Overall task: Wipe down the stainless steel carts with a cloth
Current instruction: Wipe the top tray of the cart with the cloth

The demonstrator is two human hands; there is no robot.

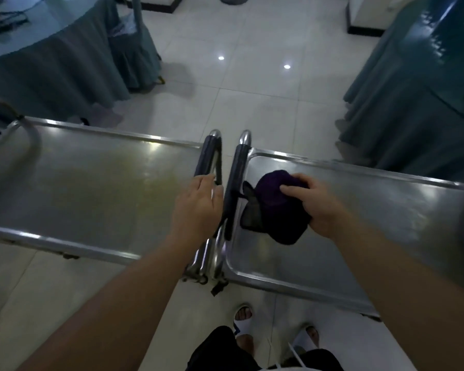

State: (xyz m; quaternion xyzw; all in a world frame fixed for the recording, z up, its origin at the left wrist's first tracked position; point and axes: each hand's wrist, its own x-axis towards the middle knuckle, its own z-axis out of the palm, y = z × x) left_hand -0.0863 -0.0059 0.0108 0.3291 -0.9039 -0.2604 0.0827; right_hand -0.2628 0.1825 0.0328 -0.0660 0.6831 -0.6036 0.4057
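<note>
Fingers on cloth (steel cart)

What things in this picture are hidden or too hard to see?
- Head view: the lower shelves and wheels of the two stainless steel carts sit hidden under their flat tops.
- The right cart's far end is cut off by the picture's edge.
- The steel under the dark purple cloth is covered by it and the right hand.
- The left hand's fingertips curl out of sight around the dark padded handle.
</note>
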